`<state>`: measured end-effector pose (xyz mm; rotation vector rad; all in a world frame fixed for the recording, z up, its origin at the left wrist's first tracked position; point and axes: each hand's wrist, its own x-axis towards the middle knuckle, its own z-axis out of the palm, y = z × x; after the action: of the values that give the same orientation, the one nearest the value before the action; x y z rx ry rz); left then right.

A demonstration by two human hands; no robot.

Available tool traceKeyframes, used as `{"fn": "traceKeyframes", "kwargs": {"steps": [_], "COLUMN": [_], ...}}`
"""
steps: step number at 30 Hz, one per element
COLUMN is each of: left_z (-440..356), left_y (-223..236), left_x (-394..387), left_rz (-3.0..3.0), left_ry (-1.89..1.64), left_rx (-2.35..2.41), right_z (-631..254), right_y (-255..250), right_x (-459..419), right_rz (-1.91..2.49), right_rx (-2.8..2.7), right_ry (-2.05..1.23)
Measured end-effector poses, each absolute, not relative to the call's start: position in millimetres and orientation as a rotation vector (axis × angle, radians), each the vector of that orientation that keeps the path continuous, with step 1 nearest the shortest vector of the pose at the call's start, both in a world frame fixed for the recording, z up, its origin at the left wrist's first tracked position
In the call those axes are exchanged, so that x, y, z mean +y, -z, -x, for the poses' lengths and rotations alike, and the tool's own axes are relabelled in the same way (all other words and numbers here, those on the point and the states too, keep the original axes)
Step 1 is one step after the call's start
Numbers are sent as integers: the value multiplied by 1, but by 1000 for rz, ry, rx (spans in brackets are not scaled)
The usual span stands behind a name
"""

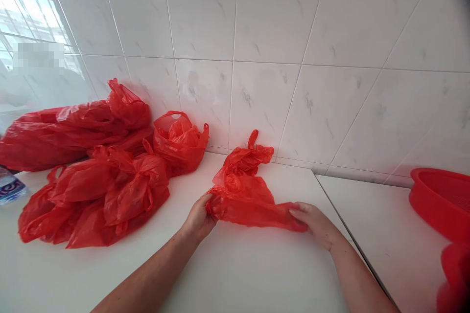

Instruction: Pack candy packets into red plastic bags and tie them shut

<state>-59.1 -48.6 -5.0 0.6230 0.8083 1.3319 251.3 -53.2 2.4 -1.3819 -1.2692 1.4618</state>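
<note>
A thin red plastic bag (253,205) is stretched sideways between my two hands, just above the white tabletop (257,269). My left hand (201,217) is closed on its bunched left end. At the other end, my right hand (310,220) pinches the bag's right corner between thumb and fingers. Behind it, a crumpled red plastic bag (247,159) with a handle loop sticking up lies near the wall. Whether this crumpled part is joined to the stretched bag, I cannot tell.
To the left lie a heap of red bags (110,190), a small stuffed bag (179,144) and a long full bag (73,129). A red basin (436,205) stands at the right, beyond a table seam. The tiled wall (268,14) borders the back. Clear plastic packaging (11,187) sits far left.
</note>
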Motion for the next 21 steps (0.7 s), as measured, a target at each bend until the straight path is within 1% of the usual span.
{"fn": "traceKeyframes", "kwargs": {"steps": [5,9,12,14,17,18,19,20,21], "left_z": [54,42,33,27,20,17,16,14,13], "left_y": [3,-5,-11,-14,-19,-20,-21,-21,-21], "left_x": [-55,-69,-79,-83,-86,-86,-87,-87,-88], "left_rz": [-531,-504,-477,-460,-435,-422,-410,-404,-410], "left_ry": [-1138,-979,-961,-973,-1009,-1026,-1043,-1058,-1069], "left_rx": [727,631,557,537,571,585,591,584,570], "right_z": [-252,-256,-269,-279,-277,-271,-261,-249,-236], "right_y": [-8,-20,-27,-37,-62,-72,-81,-88,-93], "right_x": [-50,-56,-57,-56,-63,-69,-77,-85,-92], "right_rz": [1065,904,939,1046,1206,1228,1228,1213,1186], "right_rx": [-778,-699,-676,-640,-612,-677,-821,-1035,-1295], "right_ry": [-1521,-1498,-1437,-1281,-766,-615,-543,-565,-672]}}
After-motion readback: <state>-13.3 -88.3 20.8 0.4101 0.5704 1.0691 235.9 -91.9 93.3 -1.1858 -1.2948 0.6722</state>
